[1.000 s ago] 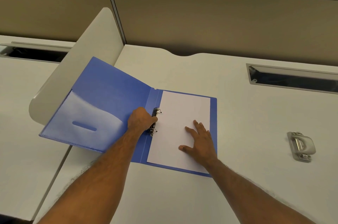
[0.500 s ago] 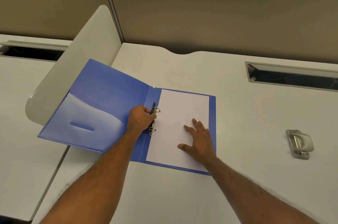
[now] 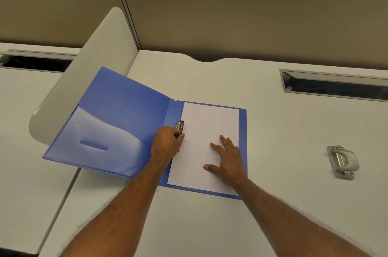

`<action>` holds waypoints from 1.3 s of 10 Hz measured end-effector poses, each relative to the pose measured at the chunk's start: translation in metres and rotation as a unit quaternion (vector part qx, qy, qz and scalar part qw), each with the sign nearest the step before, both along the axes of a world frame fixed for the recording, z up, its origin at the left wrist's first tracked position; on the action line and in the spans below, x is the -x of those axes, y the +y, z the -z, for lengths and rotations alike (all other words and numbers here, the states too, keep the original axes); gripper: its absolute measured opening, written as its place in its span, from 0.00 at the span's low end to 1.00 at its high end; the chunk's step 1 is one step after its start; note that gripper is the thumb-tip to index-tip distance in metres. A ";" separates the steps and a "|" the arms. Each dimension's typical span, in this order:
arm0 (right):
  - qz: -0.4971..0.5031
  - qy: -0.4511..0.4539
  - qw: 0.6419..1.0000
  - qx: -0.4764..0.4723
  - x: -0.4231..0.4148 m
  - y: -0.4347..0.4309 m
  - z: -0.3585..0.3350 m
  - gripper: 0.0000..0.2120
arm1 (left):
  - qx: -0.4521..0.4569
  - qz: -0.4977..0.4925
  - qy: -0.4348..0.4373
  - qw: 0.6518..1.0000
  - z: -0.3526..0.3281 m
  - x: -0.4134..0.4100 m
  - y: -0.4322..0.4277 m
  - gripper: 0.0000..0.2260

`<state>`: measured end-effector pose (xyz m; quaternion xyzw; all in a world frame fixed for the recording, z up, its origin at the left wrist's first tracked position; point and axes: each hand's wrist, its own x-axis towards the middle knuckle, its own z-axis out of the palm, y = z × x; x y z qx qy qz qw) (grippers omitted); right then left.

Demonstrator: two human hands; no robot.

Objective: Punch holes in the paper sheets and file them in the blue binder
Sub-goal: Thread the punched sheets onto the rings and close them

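Open blue plastic binder (image 3: 117, 113) lies on the pale grey bench (image 3: 210, 225), left of centre. Its front cover is tilted up, leaning on a rounded white divider panel (image 3: 100, 63) at the bench's left edge; a clear pocket sits inside that cover. White paper sheets (image 3: 206, 130) lie flat on the binder's right half, left edge at the metal ring mechanism (image 3: 180, 126) by the spine. Left hand (image 3: 167, 144) is curled closed around the lower part of the ring mechanism, fingers pinching it. Right hand (image 3: 227, 161) is spread wide, palm down, flat on the lower right of the sheets, gripping nothing. Grey metal two-hole punch (image 3: 342, 162) sits on the bench well apart to the right, untouched. Dark rectangular cable slot (image 3: 336, 86) is set in the bench far right, before the tan partition wall (image 3: 231, 21).
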<state>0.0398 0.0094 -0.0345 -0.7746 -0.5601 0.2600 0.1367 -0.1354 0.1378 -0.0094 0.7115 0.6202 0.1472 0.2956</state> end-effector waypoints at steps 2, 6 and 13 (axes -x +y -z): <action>-0.002 -0.002 1.000 0.000 0.000 -0.001 -0.003 0.38 | 0.017 0.050 0.071 0.996 0.000 0.000 -0.002 0.12; 0.352 0.004 0.936 0.003 -0.002 -0.017 -0.014 0.34 | 0.015 -0.041 -0.065 0.997 0.012 0.005 -0.013 0.08; 0.253 0.080 0.947 -0.180 0.010 -0.026 -0.042 0.10 | -0.083 0.054 -0.062 0.993 -0.019 -0.036 -0.049 0.14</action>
